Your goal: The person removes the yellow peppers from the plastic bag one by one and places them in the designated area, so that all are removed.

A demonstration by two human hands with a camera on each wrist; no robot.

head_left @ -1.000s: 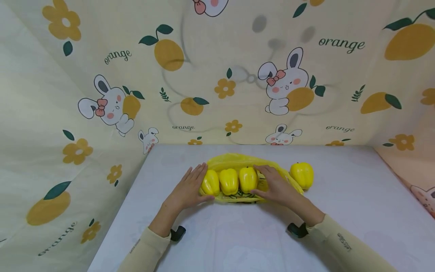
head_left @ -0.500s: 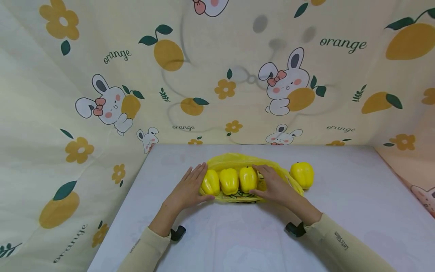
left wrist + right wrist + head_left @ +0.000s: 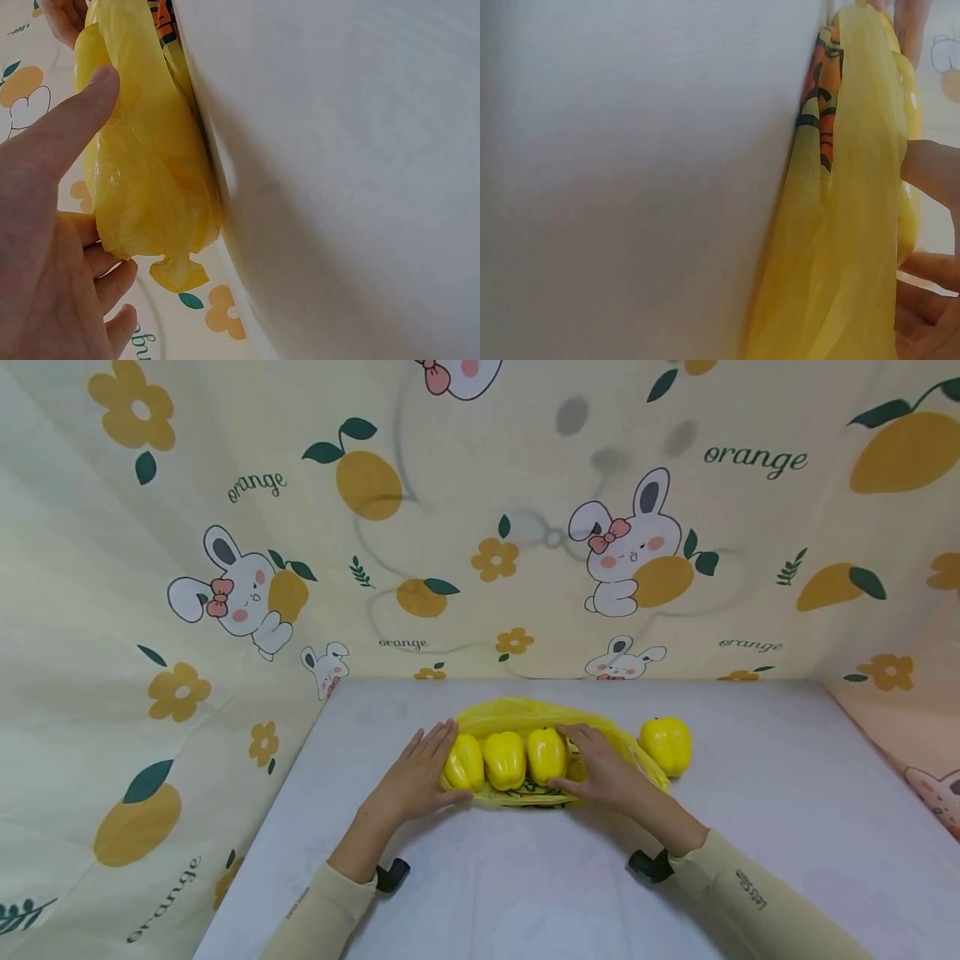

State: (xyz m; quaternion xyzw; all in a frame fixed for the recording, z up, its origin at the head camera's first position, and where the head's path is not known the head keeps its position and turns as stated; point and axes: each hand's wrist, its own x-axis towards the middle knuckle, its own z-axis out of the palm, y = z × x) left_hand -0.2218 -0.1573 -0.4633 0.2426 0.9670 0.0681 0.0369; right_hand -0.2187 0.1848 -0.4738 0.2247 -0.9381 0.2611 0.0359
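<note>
Three yellow bell peppers (image 3: pixel 505 761) lie side by side at the opening of a yellow plastic bag (image 3: pixel 513 707), which is spread on the table. At the bag's left end, my left hand (image 3: pixel 420 777) rests fairly straight fingers against the leftmost pepper. In the left wrist view, its thumb lies on the bag (image 3: pixel 150 165). My right hand (image 3: pixel 606 767) spans the rightmost pepper of the row (image 3: pixel 548 757), fingers at its far end and thumb at its near end. The bag hides part of that grip in the right wrist view.
Another yellow bell pepper (image 3: pixel 666 747) stands just right of the bag on the white table (image 3: pixel 517 877). Behind the table rises a cloth backdrop (image 3: pixel 465 485) printed with rabbits and oranges. A dark wrist camera (image 3: pixel 651 866) sits under the right wrist.
My right hand and forearm have shifted very slightly left. The left hand, the bag and the peppers stay where they were.
</note>
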